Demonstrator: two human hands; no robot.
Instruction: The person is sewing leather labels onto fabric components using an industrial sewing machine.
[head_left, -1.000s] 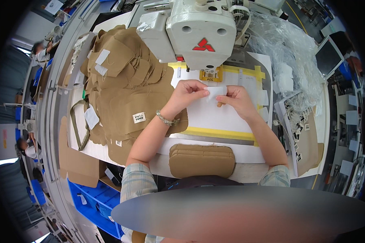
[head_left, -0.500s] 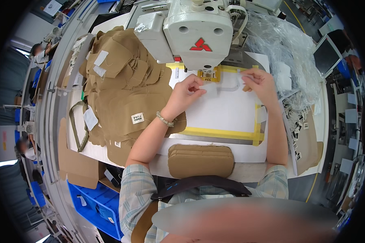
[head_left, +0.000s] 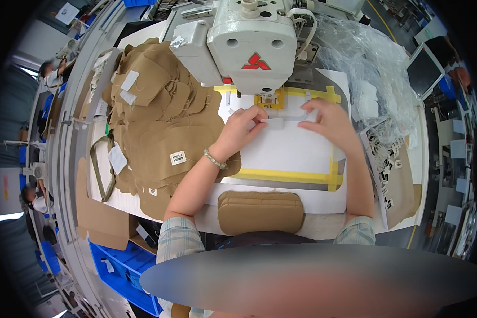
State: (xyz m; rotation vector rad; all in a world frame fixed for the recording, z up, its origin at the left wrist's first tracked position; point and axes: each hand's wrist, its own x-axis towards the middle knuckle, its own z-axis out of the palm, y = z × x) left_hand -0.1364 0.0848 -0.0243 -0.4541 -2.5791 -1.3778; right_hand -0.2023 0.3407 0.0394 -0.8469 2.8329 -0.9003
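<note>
My left hand (head_left: 245, 129) pinches a small white piece (head_left: 273, 123) over the white sheet (head_left: 282, 151) edged with yellow tape, which lies under the white sewing machine head (head_left: 252, 49). My right hand (head_left: 325, 121) is open to the right, thumb and fingers apart, with its fingertips close to the sheet. A yellow frame (head_left: 273, 99) sits just beyond my hands, below the needle area. Beside my left arm lies a pile of tan cut pieces (head_left: 157, 138); a stack of tan padded pieces (head_left: 259, 211) rests in front of me at the table edge.
Crumpled clear plastic (head_left: 355, 55) and a tray of small labels (head_left: 379, 175) are at the right, near a screen (head_left: 425, 71). A blue bin (head_left: 119, 273), cardboard (head_left: 103, 217) and a green strap (head_left: 96, 175) are at the left. Two co-workers (head_left: 50, 74) sit farther left.
One second ago both hands held the white piece together. My right hand has since let go, moved right and spread its fingers; my left hand still holds the piece.
</note>
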